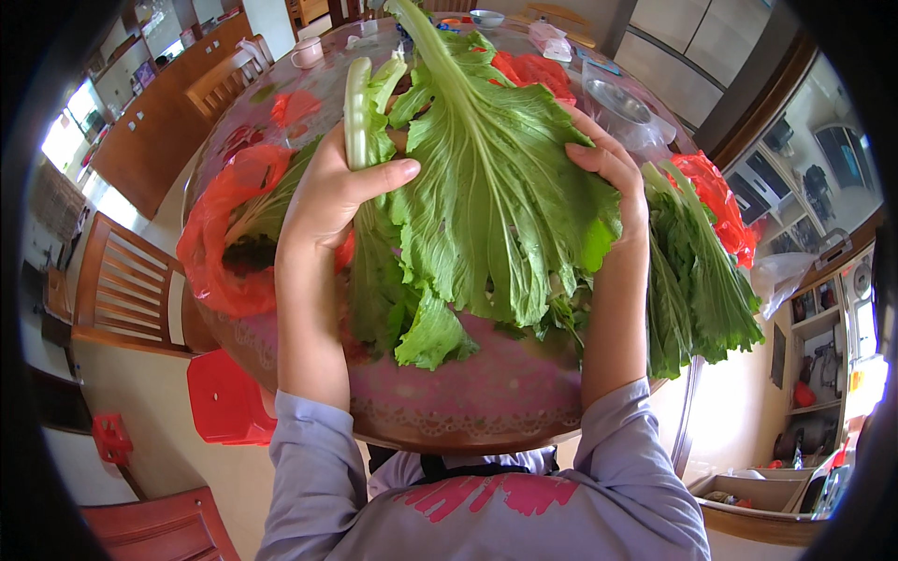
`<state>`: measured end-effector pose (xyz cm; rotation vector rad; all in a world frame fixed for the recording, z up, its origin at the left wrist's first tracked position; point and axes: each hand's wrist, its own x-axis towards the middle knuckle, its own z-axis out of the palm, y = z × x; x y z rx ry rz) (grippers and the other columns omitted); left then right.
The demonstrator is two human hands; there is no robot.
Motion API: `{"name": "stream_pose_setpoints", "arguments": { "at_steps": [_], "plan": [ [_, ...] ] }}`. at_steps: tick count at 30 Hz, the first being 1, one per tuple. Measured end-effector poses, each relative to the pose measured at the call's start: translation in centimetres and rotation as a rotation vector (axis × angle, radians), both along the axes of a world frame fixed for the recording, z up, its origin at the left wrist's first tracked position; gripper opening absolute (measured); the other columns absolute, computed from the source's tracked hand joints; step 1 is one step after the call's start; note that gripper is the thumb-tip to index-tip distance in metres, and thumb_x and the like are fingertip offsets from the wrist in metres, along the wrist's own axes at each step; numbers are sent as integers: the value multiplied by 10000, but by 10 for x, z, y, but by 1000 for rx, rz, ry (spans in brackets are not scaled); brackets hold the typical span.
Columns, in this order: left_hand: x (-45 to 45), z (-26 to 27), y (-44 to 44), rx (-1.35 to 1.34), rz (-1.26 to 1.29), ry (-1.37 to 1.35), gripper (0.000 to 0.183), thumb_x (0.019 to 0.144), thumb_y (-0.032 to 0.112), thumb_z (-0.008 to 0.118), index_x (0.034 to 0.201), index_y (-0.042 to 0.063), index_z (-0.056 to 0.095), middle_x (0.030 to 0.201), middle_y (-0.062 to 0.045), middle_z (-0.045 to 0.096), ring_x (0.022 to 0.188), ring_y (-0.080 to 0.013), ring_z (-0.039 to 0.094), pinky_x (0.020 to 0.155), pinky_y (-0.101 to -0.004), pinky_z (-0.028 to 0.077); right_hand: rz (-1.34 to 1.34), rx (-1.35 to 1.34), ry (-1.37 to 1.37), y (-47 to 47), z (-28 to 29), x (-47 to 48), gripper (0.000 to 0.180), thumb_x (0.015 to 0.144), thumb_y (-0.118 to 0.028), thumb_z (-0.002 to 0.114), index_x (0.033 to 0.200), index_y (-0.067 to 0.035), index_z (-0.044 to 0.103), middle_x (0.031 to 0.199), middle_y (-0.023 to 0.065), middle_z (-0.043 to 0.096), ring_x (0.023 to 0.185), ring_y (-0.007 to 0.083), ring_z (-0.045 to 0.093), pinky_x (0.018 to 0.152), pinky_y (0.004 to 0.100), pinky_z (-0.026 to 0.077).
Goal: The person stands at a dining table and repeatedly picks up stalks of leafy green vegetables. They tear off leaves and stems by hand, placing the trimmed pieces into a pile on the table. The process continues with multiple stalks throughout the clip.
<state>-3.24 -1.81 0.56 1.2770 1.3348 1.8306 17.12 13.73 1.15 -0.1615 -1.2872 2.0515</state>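
Note:
A large green leaf of a leafy vegetable (pixel 484 154) hangs stalk-up in front of me, above the table. My right hand (pixel 607 158) grips its right edge between thumb and fingers. In my left hand (pixel 351 179) is a pale thick leaf stalk (pixel 357 112), with the thumb stretched toward the large leaf. Below, more loose leaves (pixel 435 333) lie on the table, partly hidden. A pile of long leafy greens (pixel 691 280) lies at the right table edge. To the left, an open red plastic bag (pixel 217 242) holds more greens (pixel 280 196).
The round table (pixel 463 407) has a patterned cover. Farther back are a mug (pixel 306 52), a bowl (pixel 487 18), a red bag (pixel 537 73) and a metal bowl in clear plastic (pixel 617 100). Another red bag (pixel 722 203) lies right. A wooden chair (pixel 130 273) and red stool (pixel 228 400) stand left.

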Motion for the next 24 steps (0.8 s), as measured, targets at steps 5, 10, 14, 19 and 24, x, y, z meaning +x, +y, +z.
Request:
{"name": "stream_pose_setpoints", "arguments": {
  "at_steps": [5, 10, 14, 19, 24],
  "plan": [
    [10, 4, -1, 23, 30, -39, 496, 686, 70, 746, 1135, -4, 547, 930, -12, 585, 845, -107, 550, 782, -252, 435, 2, -7, -2, -1, 0, 0, 447, 763, -34, 525, 1205, 25, 560, 1074, 114, 633, 947, 177, 611, 848, 266, 467],
    [2, 0, 2, -17, 26, -15, 597, 690, 83, 763, 1216, -8, 496, 932, -22, 596, 827, -110, 560, 776, -260, 444, 30, 1, 21, 3, 2, 3, 390, 791, -17, 532, 1177, 20, 572, 1059, 99, 640, 930, 179, 620, 841, 279, 480],
    [7, 15, -6, -59, -92, 56, 693, 728, 169, 725, 1315, -14, 405, 988, -80, 635, 787, -105, 546, 719, -234, 422, -251, 156, -110, -2, 16, 18, 368, 799, 3, 540, 1161, -23, 597, 1044, 78, 639, 936, 144, 594, 838, 261, 465],
    [5, 13, -7, 4, -128, 19, 640, 719, 183, 759, 1259, -5, 473, 905, -85, 672, 724, -91, 542, 679, -228, 432, -576, 459, -317, 33, 29, 105, 375, 783, 7, 551, 1156, 1, 596, 1087, 80, 622, 976, 147, 575, 876, 260, 440],
    [7, 14, -4, 0, -150, 66, 666, 759, 212, 722, 1308, -4, 414, 932, -73, 641, 681, -62, 483, 626, -204, 381, -785, 838, -962, 87, 1, 205, 323, 803, -53, 600, 1126, -49, 617, 1047, 53, 635, 966, 140, 575, 893, 272, 420]
  ]
}}
